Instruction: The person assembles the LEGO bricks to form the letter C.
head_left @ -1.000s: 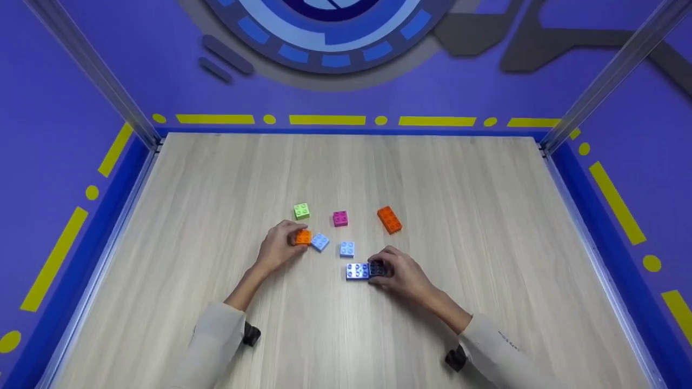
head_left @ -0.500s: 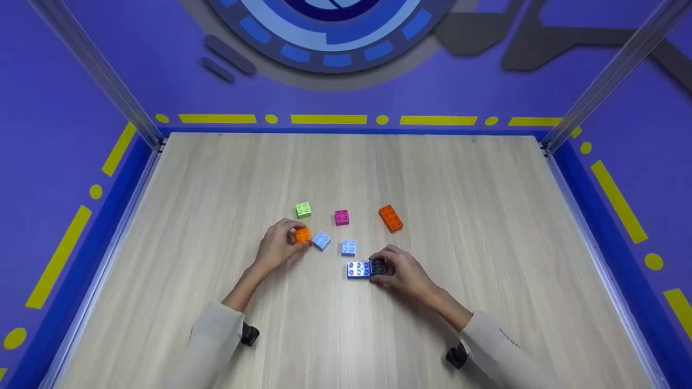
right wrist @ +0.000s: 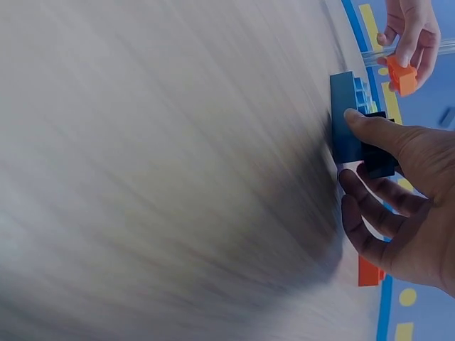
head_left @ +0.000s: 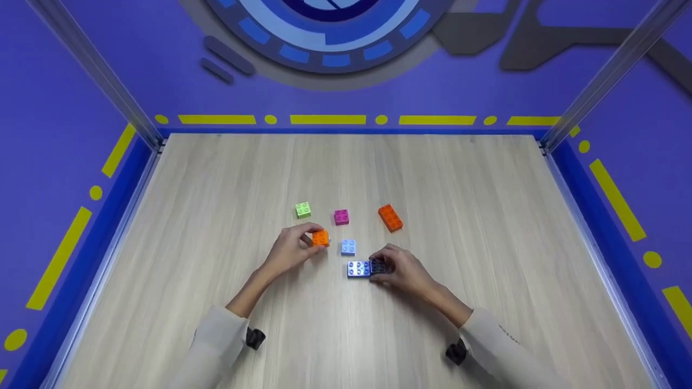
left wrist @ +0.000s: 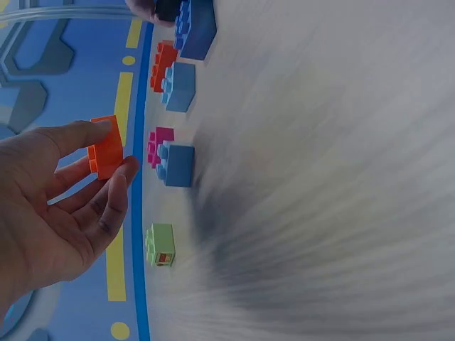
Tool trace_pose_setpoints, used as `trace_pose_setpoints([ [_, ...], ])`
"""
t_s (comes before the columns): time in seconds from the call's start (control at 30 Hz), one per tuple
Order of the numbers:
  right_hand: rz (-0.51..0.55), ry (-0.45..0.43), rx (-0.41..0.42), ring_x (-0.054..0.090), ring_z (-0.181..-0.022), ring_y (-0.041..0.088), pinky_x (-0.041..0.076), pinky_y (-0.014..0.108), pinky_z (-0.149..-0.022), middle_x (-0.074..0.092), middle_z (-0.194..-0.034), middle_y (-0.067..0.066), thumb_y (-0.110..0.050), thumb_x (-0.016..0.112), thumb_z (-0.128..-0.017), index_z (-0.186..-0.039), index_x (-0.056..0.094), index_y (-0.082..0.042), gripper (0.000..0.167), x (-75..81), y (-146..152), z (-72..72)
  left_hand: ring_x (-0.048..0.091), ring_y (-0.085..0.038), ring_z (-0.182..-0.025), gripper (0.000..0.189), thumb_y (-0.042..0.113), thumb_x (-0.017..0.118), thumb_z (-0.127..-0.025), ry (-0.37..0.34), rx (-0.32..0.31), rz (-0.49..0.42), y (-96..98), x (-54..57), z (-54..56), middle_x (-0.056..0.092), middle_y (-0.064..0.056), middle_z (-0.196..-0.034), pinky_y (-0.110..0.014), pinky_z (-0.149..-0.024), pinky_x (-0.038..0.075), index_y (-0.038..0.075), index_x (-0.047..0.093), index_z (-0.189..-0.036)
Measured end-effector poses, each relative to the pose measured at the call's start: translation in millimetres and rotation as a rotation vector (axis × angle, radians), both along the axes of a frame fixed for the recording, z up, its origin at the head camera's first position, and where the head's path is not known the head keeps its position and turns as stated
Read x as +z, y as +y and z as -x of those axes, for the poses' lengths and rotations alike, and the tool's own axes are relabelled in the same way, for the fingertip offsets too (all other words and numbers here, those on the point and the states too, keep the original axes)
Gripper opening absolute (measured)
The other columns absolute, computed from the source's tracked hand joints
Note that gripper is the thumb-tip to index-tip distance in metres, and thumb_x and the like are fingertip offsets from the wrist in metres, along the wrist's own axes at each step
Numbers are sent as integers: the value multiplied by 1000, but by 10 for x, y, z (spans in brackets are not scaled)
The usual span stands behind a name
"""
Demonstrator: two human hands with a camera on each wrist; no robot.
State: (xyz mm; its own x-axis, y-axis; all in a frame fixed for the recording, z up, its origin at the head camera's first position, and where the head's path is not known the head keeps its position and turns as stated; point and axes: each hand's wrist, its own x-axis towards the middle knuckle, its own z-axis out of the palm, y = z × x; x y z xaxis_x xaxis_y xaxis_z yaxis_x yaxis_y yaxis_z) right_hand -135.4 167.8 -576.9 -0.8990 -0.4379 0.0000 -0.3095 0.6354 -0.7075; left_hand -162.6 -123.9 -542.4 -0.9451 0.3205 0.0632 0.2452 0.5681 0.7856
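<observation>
My left hand [head_left: 292,248] pinches an orange 2x2 toy brick [head_left: 320,238] between thumb and fingers. In the left wrist view the orange brick [left wrist: 106,147] is raised off the table, studs facing up. It hides most of one light blue brick in the head view; that light blue brick [left wrist: 175,165] shows in the left wrist view. My right hand [head_left: 403,270] grips a black brick [head_left: 378,266], which sits on the right end of a longer dark blue brick [head_left: 358,269]. In the right wrist view my thumb lies against the blue brick's side [right wrist: 344,117].
Just behind the dark blue brick lies another light blue brick [head_left: 348,247]. Farther back are a lime green brick [head_left: 303,210], a magenta brick [head_left: 341,217] and a long red-orange brick [head_left: 390,218]. Blue panels [head_left: 346,102] border the wooden table [head_left: 459,183].
My left hand has lifted the orange brick and moved it right, over the nearby light blue brick. My right hand stays on the black brick without visible motion.
</observation>
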Motion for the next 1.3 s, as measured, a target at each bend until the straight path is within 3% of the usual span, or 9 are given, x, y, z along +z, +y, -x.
trace_pose_setpoints([
  [0.23, -24, 26, 5, 51, -81, 8, 45, 22, -72, 63, -94, -6, -21, 85, -71, -105, 70, -15, 38, 10, -7, 23, 62, -17, -86, 34, 16, 75, -83, -3, -72, 27, 111, -21, -62, 69, -4, -109, -37, -78, 55, 10, 66, -115],
  [0.7, 18, 4, 14, 60, -95, 11, 52, 36, -87, 66, -101, -2, -17, 84, -72, -107, 68, -15, 39, -7, -3, 22, 63, -17, -85, 39, 16, 74, -84, 7, -157, 46, 252, -210, -176, 69, -6, -110, -34, -77, 54, 8, 65, -121],
  [0.87, 25, -15, 10, 60, -95, 11, 52, 36, -87, 67, -102, -2, -17, 84, -72, -107, 68, -15, 39, -8, 2, 19, 62, -18, -89, 39, 18, 76, -82, 19, -174, 60, 298, -261, -203, 69, -7, -116, -33, -79, 53, 10, 67, -120],
  [1.03, 31, -14, 7, 60, -95, 11, 51, 36, -87, 67, -102, -2, -16, 84, -72, -107, 68, -15, 39, -10, 7, 9, 61, -19, -87, 37, 19, 76, -82, 21, -180, 54, 330, -296, -226, 70, -4, -109, -33, -76, 51, 12, 68, -117],
  [1.3, 33, -13, 11, 60, -96, 11, 52, 35, -88, 66, -104, -1, -16, 83, -73, -109, 67, -15, 39, -20, 8, -6, 59, -17, -82, 35, 20, 75, -83, 37, -144, 20, 347, -328, -237, 69, -4, -108, -32, -72, 52, 10, 67, -116],
])
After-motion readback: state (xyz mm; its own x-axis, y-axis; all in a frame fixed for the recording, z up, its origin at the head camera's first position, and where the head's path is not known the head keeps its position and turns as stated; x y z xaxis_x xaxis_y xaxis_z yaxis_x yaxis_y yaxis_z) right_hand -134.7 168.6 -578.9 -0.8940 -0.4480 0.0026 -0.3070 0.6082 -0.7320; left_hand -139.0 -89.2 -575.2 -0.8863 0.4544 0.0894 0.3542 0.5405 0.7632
